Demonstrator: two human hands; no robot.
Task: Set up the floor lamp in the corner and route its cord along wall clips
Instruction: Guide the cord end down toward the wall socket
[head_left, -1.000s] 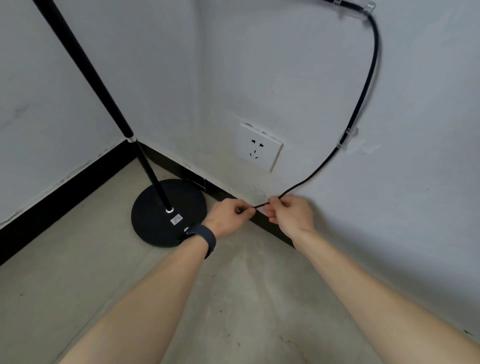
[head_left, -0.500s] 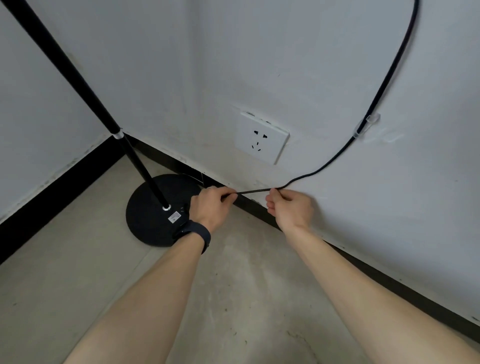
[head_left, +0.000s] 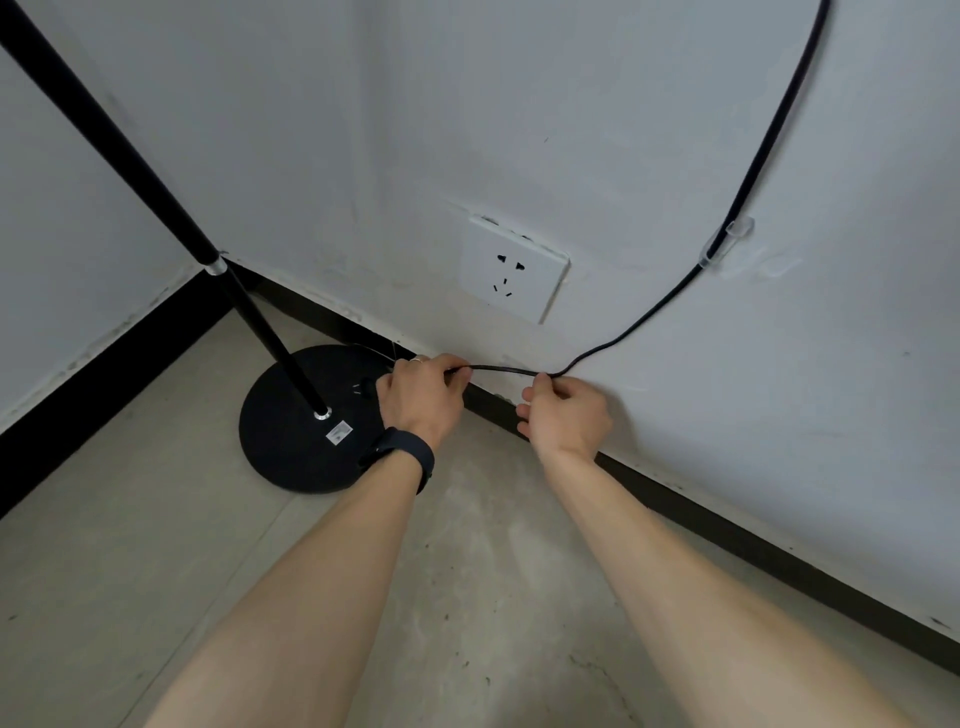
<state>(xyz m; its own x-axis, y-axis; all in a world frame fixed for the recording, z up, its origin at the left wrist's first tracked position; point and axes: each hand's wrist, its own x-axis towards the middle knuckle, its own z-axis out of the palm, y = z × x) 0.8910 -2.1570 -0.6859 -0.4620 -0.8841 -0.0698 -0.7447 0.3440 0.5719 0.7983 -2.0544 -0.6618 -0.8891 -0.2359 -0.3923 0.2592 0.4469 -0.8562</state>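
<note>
The floor lamp stands in the corner: a round black base (head_left: 291, 436) on the floor and a black pole (head_left: 130, 161) rising to the upper left. Its black cord (head_left: 769, 140) comes down the right wall through a clear wall clip (head_left: 727, 241), then curves left just above the skirting. My left hand (head_left: 421, 400), with a dark wristband, pinches the cord near the base. My right hand (head_left: 566, 415) pinches it a short way to the right. A straight stretch of cord (head_left: 504, 370) runs between the two hands.
A white wall socket (head_left: 511, 270) sits on the right wall above my hands, with nothing plugged in. A black skirting board (head_left: 727, 525) runs along both walls. The floor (head_left: 467, 571) is bare grey concrete.
My hands have drawn apart along the cord, the left one moving toward the lamp base, so a longer straight stretch lies between them. The view has tilted downward.
</note>
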